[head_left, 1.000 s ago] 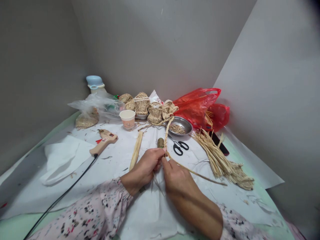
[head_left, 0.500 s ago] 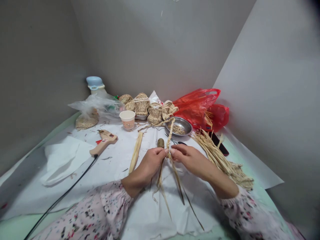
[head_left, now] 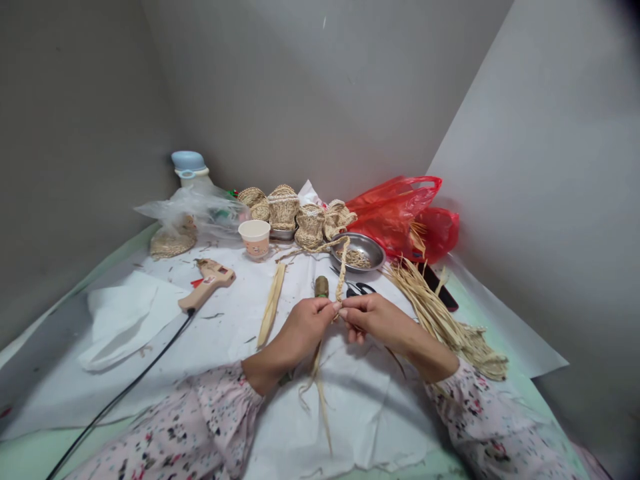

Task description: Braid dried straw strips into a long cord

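Note:
A straw braid runs from the metal bowl down to my hands at the middle of the table. My left hand pinches its lower end between thumb and fingers, with loose straw strands hanging below. My right hand is closed on the braid's strands right beside the left fingertips; part of these strands is hidden under the palm. Just beyond my hands stand a small greenish-brown spool and a pair of black-handled scissors.
Left lie a glue gun with a black cord and a flat straw strip. A paper cup, woven straw pieces and a red plastic bag stand behind. A straw bundle and a phone are right.
My right hand has closed in against the left and gathered the right-hand strands, which now hang mostly out of sight. The scissors show more. My left hand keeps its pinch.

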`<state>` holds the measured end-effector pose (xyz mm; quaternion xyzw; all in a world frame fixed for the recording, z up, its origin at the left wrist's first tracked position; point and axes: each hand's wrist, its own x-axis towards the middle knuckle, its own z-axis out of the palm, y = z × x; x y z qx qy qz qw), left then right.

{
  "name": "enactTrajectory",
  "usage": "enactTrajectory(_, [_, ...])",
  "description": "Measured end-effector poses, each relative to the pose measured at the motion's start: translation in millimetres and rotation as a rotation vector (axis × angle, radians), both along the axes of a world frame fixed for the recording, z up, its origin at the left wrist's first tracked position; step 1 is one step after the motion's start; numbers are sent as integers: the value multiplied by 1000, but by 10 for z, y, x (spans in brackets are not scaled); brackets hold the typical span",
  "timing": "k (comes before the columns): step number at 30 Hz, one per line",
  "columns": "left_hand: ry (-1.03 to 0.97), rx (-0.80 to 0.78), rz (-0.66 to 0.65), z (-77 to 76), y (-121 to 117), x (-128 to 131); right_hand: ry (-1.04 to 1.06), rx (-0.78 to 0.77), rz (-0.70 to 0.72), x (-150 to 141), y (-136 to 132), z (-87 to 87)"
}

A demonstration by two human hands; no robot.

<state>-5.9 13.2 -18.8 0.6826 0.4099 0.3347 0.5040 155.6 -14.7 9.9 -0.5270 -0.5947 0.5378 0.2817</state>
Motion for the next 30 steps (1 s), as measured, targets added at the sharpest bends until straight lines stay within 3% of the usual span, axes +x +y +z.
enactTrajectory(9, [55,-24,8,-21,11,13,18,-4,-47,0,34,-50])
enactTrajectory(16, [100,54,-24,-7,5,3,-63,110,-201,-52,24,-113])
enactTrajectory(25, [551,440,129,196,-91,-45,-199,256,-245,-33,22,-203])
enactTrajectory(30, [588,526,130,221,-169,-24,-146,232,-277,-90,8,-159])
